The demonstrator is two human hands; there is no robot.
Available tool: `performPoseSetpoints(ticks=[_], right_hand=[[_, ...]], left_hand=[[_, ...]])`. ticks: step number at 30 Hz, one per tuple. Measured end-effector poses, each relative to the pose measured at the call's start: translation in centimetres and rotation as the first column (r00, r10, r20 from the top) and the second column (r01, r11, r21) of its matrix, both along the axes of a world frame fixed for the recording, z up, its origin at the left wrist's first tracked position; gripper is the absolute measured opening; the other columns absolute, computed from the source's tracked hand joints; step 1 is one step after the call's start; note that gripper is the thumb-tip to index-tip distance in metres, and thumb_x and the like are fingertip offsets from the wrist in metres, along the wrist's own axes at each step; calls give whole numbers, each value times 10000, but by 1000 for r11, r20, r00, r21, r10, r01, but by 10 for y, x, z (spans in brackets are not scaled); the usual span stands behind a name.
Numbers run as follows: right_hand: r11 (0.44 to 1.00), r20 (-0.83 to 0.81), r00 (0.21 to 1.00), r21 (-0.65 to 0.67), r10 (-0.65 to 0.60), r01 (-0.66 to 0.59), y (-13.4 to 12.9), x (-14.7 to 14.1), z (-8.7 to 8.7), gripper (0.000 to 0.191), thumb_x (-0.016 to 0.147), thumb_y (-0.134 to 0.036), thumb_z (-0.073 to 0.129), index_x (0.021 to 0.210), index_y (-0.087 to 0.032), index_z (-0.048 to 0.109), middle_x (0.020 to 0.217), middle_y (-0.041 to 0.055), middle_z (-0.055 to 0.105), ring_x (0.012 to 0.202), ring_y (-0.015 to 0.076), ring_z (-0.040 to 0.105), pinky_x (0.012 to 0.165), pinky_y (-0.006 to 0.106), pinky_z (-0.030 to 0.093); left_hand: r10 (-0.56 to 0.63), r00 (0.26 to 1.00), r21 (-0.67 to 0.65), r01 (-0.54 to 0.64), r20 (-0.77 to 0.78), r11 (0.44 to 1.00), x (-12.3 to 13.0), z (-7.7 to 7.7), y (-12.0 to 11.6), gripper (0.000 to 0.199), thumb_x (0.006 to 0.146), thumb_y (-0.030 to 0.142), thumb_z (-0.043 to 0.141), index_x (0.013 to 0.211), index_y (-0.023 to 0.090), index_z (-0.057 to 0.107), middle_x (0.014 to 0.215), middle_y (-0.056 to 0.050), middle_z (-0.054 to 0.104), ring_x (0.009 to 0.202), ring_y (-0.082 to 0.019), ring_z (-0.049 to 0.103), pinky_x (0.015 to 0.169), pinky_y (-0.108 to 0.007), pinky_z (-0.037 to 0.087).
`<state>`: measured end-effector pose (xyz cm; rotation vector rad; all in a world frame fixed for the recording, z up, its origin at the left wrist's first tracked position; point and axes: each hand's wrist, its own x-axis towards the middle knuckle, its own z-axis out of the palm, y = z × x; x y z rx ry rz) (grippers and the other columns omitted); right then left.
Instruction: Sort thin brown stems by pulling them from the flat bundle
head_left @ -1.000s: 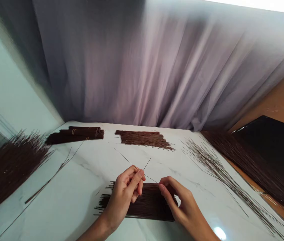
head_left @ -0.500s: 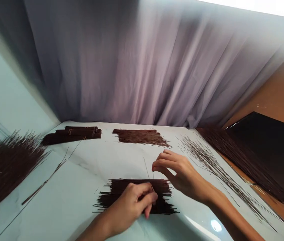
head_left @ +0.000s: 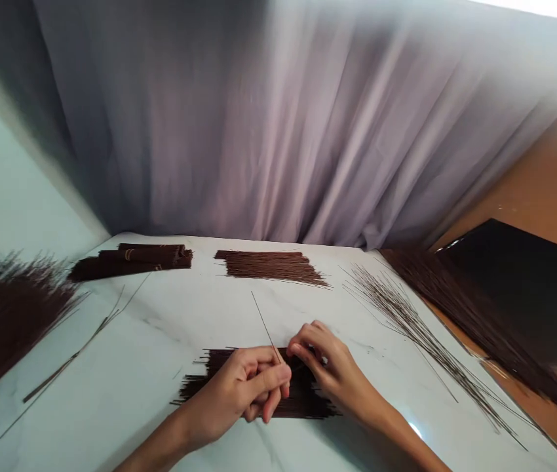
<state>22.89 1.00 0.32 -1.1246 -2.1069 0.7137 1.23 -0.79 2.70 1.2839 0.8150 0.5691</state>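
Observation:
Between the thumb and fingers of my left hand [head_left: 259,383] is a thin brown stick [head_left: 265,326], its free end slanting up and to the left. My right hand [head_left: 320,357] is closed in a pinch just right of it; whatever its fingertips hold is too fine to make out. Beneath both hands lies a pile of dark-brown thin sticks [head_left: 194,388], laid crosswise with uneven ends. My hands cover the middle of this pile.
On the white table [head_left: 160,354], banded dark bundles [head_left: 134,260] and a flat row of brown sticks [head_left: 268,265] lie at the back. A large bundle [head_left: 8,321] is at left, beside a few loose strands [head_left: 79,354]. Long loose sticks [head_left: 421,334] and a dark bundle [head_left: 465,314] lie right.
My right hand has come down and left, close to my left hand. The stick in my left hand now shows clearly, leaning further left. The view has shifted slightly.

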Motion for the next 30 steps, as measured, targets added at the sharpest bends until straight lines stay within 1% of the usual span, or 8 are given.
performPoseSetpoints(ticks=[3, 5, 7, 11, 15, 23, 27, 30], right_hand=[[969, 19, 1000, 246, 0, -4, 0, 9, 18, 195, 1038, -203, 499, 893, -225, 627, 829, 24, 662, 826, 196, 519, 750, 333, 426], [912, -4, 999, 408, -39, 37, -10, 9, 23, 157, 1017, -142, 516, 941, -224, 626, 830, 23, 666, 792, 188, 503, 726, 331, 400], [886, -95, 992, 448, -89, 122, -23, 5, 19, 145, 1004, -109, 519, 966, -216, 609, 825, 26, 653, 761, 175, 510, 688, 316, 390], [976, -215, 970, 157, -116, 152, -41, -5, -4, 179, 1037, -180, 470, 901, -215, 582, 794, 17, 611, 688, 146, 535, 614, 275, 400], [988, -103, 985, -79, -139, 132, -35, 0, -21, 280, 1050, -323, 460, 834, -220, 604, 775, 13, 629, 695, 159, 564, 635, 285, 413], [988, -30, 994, -121, -103, 99, -19, 11, -14, 277, 1045, -331, 495, 826, -217, 620, 804, 16, 656, 768, 180, 583, 729, 311, 431], [992, 21, 997, 97, 79, -80, -14, 22, 0, 209, 1056, -225, 466, 912, -212, 617, 827, 21, 647, 785, 171, 534, 708, 287, 430], [911, 114, 989, 390, 93, -130, -19, 25, 7, 196, 1033, -111, 453, 1029, -206, 623, 826, 31, 664, 750, 174, 484, 653, 289, 390]], left_hand=[[-68, 988, 89, 80, -137, 993, 8, -7, -5, 325, 988, 425, 558, 787, 174, 606, 548, 42, 558, 488, -84, 355, 480, -200, 274], [-3, 985, 126, 26, -174, 992, 12, -14, -3, 348, 995, 446, 538, 779, 178, 591, 559, 41, 560, 484, -84, 364, 473, -203, 268], [103, 985, 107, -89, -136, 990, 12, -19, 4, 373, 991, 490, 531, 784, 182, 573, 572, 50, 537, 465, -75, 334, 450, -203, 235], [264, 965, -40, -263, 0, 964, 4, -18, 16, 373, 951, 517, 598, 809, 173, 581, 565, 71, 456, 492, -74, 196, 433, -195, 119], [245, 967, -178, -230, 67, 957, 0, -8, 14, 383, 980, 505, 569, 834, 154, 608, 567, 61, 439, 533, -89, 159, 440, -190, 94], [96, 995, -103, -99, -31, 990, 5, 4, 0, 401, 1012, 529, 496, 835, 177, 571, 548, 62, 473, 486, -78, 303, 451, -194, 210], [-202, 953, -58, 194, -226, 979, 5, 6, -9, 363, 1020, 484, 486, 844, 191, 606, 551, 48, 539, 506, -103, 389, 529, -220, 335], [-140, 899, 152, 220, -414, 963, 8, -1, -14, 384, 1051, 430, 421, 766, 216, 564, 626, 30, 604, 675, -144, 524, 713, -254, 404]])
